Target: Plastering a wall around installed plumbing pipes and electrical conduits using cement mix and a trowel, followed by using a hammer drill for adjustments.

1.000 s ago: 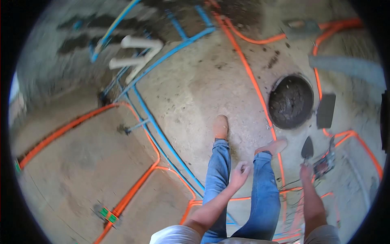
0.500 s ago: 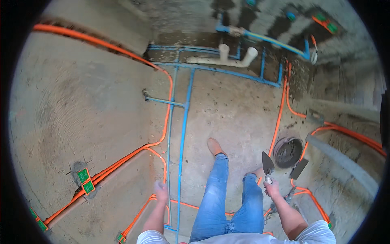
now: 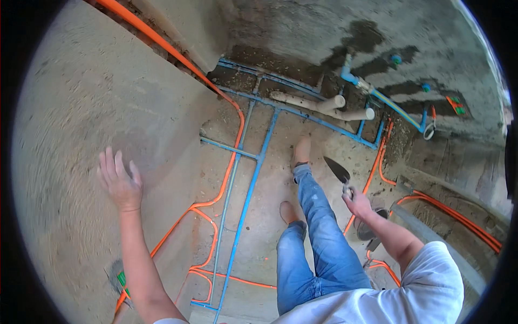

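Right of centre: trowel handle mostly hidden in right hand; bucket partly behind right forearm. Bottom left: sleeve cut off.

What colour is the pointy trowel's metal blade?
Dark grey; the pointed metal trowel blade shows best in the head view.

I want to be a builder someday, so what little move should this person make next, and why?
Maybe turn the trowel outward a little: the right hand holds it, and its tip seems aimed toward the right shoe. The left hand, spread by the wall, is well apart from it.
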`<state>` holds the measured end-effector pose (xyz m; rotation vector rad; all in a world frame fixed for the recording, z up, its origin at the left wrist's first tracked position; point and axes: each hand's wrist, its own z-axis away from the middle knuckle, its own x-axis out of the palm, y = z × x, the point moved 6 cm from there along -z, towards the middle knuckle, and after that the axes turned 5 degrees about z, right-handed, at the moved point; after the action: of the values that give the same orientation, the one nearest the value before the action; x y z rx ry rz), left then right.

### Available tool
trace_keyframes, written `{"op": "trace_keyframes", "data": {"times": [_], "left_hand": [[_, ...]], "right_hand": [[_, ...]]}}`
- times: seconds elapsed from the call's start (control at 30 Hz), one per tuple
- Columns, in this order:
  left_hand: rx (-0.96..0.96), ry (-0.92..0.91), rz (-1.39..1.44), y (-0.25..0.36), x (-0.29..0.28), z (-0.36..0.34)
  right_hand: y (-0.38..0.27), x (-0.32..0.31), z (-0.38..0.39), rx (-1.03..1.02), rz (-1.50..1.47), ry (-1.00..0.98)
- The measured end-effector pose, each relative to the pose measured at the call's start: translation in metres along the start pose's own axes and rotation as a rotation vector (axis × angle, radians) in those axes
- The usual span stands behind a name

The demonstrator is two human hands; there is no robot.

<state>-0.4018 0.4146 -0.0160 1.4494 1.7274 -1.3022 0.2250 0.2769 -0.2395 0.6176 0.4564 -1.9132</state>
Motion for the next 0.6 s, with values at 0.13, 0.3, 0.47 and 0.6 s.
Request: {"op": "trace_keyframes", "data": {"times": [0.13,0.3,0.47,0.6], "left_hand": [[0.045,-0.030,-0.247,0.000,0.029,0.006],[0.081,-0.069,-0.308,0.003,0.032,0.004],[0.098,-0.202,0.067,0.083,0.099,0.042],[0.112,-0.292,-0.020,0.083,0.172,0.050]], "right_hand": [[-0.106,-0.048,-0.114,-0.255,0.085,0.085],[-0.196,-0.085,-0.309,-0.486,0.273,0.189],[-0.316,-0.118,-0.449,-0.539,0.579,0.213],[-0.418,-0.136,-0.515,-0.689,0.556,0.442]]}}
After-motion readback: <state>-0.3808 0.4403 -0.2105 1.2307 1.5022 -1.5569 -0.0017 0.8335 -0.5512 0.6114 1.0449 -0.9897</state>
